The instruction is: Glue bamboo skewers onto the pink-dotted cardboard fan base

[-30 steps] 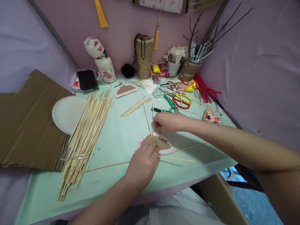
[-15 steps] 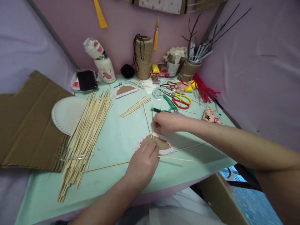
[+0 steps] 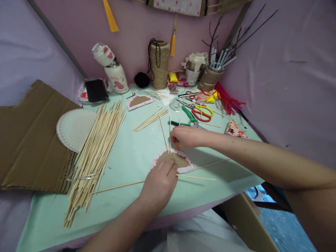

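A half-round cardboard piece (image 3: 181,161) with a pink patterned edge lies near the front of the mint green table (image 3: 131,154). Thin bamboo sticks (image 3: 164,133) poke out of its curved edge, fanning away from me. My left hand (image 3: 159,185) presses down on the near side of the piece, fingers together. My right hand (image 3: 187,136) is just behind it, fingers pinched on one of the upright sticks at the piece's far edge. Two longer sticks (image 3: 195,177) stick out sideways beside the piece.
A big bundle of bamboo sticks (image 3: 97,147) lies at the left beside a paper plate (image 3: 70,127) and brown cardboard (image 3: 28,140). A smaller stick pile (image 3: 151,119), scissors (image 3: 201,112), pliers, twine spool (image 3: 159,64), bottle (image 3: 115,75) and cups of tools crowd the back.
Nothing has visibly moved except a slight shift of the camera; both hands stay at the cardboard piece.
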Action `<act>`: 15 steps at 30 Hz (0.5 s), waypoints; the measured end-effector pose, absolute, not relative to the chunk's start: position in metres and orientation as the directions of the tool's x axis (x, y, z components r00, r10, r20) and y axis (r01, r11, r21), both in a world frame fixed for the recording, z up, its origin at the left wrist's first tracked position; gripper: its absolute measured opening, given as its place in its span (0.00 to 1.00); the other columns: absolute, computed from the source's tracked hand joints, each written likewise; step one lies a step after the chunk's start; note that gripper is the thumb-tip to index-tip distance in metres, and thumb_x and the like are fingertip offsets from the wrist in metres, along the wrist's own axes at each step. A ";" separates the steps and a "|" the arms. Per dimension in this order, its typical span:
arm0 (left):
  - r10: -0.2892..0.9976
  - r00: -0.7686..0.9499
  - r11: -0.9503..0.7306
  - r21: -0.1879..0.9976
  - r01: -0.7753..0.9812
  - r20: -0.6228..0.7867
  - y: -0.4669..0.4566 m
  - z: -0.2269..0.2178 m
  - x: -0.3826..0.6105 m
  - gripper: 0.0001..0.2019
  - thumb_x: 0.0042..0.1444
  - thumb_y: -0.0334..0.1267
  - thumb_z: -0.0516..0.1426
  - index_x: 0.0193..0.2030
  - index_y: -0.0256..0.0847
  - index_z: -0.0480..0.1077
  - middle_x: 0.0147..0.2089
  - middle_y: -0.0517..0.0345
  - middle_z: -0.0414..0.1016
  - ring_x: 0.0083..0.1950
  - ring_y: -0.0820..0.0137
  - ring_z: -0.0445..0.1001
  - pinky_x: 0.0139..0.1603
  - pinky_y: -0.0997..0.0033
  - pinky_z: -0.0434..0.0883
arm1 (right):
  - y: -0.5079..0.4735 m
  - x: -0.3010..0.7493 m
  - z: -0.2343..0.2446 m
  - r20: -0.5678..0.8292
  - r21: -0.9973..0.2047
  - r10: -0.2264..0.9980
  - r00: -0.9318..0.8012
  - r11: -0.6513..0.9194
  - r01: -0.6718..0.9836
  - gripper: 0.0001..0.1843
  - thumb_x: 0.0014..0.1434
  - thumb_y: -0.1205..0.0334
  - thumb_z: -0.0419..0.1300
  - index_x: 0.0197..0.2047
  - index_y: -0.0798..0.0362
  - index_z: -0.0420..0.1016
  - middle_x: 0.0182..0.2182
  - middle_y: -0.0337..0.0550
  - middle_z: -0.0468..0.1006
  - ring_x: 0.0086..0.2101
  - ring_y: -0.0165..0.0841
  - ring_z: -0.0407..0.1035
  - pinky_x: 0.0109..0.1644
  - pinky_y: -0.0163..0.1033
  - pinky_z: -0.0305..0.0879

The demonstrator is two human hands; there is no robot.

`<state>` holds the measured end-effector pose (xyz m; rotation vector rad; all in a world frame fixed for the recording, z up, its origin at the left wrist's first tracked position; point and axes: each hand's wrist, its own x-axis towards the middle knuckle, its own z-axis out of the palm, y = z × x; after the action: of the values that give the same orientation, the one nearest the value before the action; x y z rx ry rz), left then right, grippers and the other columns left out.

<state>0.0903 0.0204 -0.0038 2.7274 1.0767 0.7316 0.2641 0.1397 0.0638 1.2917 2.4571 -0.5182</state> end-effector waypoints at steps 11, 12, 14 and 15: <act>0.671 0.624 -0.737 0.272 0.619 0.399 0.021 -0.003 0.092 0.11 0.62 0.27 0.51 0.48 0.34 0.71 0.50 0.45 0.77 0.50 0.59 0.76 0.51 0.52 0.77 | 0.139 0.263 0.064 -0.427 -0.172 0.722 -0.545 0.527 0.832 0.11 0.49 0.66 0.62 0.38 0.55 0.79 0.36 0.49 0.81 0.39 0.39 0.73 0.32 0.35 0.57; 0.672 0.624 -0.737 0.270 0.620 0.399 0.021 -0.003 0.092 0.11 0.62 0.27 0.51 0.48 0.34 0.71 0.51 0.44 0.77 0.50 0.59 0.76 0.51 0.52 0.76 | 0.139 0.263 0.065 -0.430 -0.171 0.722 -0.542 0.524 0.834 0.11 0.50 0.66 0.62 0.38 0.55 0.79 0.37 0.49 0.81 0.39 0.39 0.73 0.32 0.35 0.58; 0.673 0.623 -0.735 0.269 0.622 0.398 0.021 -0.003 0.091 0.11 0.63 0.27 0.51 0.48 0.35 0.71 0.51 0.45 0.77 0.50 0.59 0.76 0.51 0.52 0.76 | 0.139 0.263 0.065 -0.435 -0.170 0.722 -0.538 0.521 0.837 0.11 0.50 0.66 0.62 0.39 0.55 0.80 0.37 0.49 0.81 0.39 0.39 0.73 0.33 0.35 0.58; 0.673 0.623 -0.735 0.268 0.623 0.398 0.021 -0.003 0.091 0.11 0.62 0.27 0.51 0.48 0.35 0.71 0.51 0.45 0.77 0.50 0.59 0.76 0.51 0.53 0.76 | 0.139 0.263 0.065 -0.436 -0.169 0.723 -0.536 0.519 0.838 0.12 0.50 0.66 0.62 0.39 0.55 0.80 0.36 0.49 0.81 0.39 0.39 0.73 0.33 0.35 0.58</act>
<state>0.0912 0.0207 -0.0033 2.7355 1.0960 0.7360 0.2631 0.1392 0.0651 1.3016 2.4523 -0.5220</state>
